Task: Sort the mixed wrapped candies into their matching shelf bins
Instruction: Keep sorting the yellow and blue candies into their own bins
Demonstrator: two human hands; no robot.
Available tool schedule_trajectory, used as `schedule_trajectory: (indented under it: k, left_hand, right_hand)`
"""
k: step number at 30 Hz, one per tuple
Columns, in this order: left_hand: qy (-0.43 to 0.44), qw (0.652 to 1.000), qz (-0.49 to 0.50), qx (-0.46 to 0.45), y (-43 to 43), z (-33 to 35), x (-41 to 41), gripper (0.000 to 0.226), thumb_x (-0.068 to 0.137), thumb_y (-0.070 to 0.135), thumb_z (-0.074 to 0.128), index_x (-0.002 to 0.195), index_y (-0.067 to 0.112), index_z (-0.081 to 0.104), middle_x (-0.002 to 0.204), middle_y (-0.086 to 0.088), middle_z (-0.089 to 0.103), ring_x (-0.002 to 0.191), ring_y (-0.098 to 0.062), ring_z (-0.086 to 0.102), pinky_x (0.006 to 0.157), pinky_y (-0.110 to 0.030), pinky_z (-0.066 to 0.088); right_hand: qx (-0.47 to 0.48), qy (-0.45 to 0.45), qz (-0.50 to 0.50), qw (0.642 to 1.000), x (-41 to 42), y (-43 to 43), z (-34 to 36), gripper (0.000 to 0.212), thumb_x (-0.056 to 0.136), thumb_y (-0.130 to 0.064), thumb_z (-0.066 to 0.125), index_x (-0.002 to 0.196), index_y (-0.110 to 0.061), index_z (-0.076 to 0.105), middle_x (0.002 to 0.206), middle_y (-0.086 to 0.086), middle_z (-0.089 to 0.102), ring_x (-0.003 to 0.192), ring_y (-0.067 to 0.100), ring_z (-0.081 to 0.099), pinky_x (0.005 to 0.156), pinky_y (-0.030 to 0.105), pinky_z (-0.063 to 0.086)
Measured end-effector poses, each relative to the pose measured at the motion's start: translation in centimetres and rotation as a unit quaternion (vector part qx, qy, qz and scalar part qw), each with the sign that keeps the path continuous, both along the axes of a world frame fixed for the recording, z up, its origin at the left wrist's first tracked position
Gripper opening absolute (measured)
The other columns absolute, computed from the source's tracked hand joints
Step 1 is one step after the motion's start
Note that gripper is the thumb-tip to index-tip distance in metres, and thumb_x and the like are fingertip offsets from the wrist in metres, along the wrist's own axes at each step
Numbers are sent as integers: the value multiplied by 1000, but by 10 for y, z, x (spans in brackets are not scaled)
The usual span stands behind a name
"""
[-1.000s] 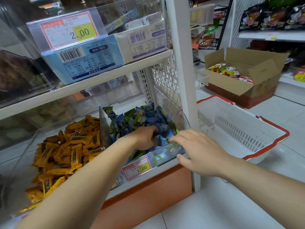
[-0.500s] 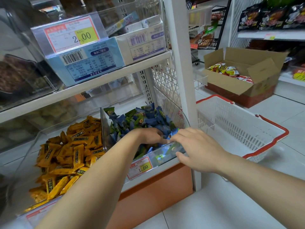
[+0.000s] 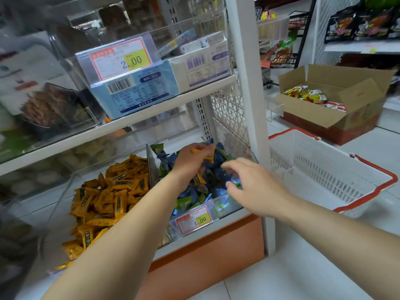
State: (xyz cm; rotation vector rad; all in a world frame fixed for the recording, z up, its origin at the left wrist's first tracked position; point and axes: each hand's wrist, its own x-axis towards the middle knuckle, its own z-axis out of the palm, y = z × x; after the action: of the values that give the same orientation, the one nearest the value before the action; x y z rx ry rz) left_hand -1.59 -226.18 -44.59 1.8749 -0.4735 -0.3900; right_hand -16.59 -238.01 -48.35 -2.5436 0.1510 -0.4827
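Up from the blue bin [image 3: 232,210] comes the left hand [image 3: 190,161], gripping yellow candies [image 3: 200,178]; the yellow bin [image 3: 62,198] lies just left, and the right hand [image 3: 257,187] hangs loose.

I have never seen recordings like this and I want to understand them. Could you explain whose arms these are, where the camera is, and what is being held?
There is no machine here, only a person's two bare arms. The camera sits on the person's head and looks forward and down at a shop shelf. The left hand grips a few yellow candies above the right bin, which holds blue and green candies. The left bin holds the yellow pile. The right hand hovers over the right bin with curled fingers; I cannot tell whether it holds anything. A white shopping basket and a cardboard box stand on the floor.
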Motion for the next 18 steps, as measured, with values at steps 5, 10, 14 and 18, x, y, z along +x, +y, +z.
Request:
schedule_trajectory:
  k: [5, 10, 14, 18]
  left_hand:
    - [147, 975, 46, -163, 4, 18, -21, 21, 88, 34, 73, 89, 14, 67, 60, -1, 62, 43, -14, 50, 44, -23, 42]
    - [72, 975, 57, -205, 33, 22, -23, 14, 88, 27, 72, 88, 13, 70, 76, -14, 68, 69, -29, 65, 57, -36, 53]
    - [-61, 990, 10, -125, 65, 23, -24, 8, 87, 25, 75, 80, 26, 78, 85, -2, 76, 82, -17, 72, 70, -27, 57]
    - [-202, 979, -36, 17, 95, 24, -23, 19, 85, 41, 75, 102, 33, 73, 94, 10, 75, 88, -7, 70, 78, -30, 58]
  right_hand:
    - [217, 27, 15, 976, 28, 35, 14, 49, 89, -44, 61, 135, -30, 49, 111, -10, 68, 94, 11, 67, 79, 33, 53]
    - [445, -65, -10, 893, 48, 60, 24, 26, 84, -20, 77, 99, -21, 55, 76, 4, 72, 63, 18, 72, 63, 37, 60]
    - [456, -45, -14, 889, 56, 66, 24, 33, 73, -17, 87, 94, -16, 61, 74, 5, 72, 64, 18, 69, 59, 33, 57]
    - [561, -22, 62, 826, 60, 82, 25, 47, 80, 5, 74, 123, -6, 60, 93, 10, 76, 87, 21, 74, 79, 33, 60]
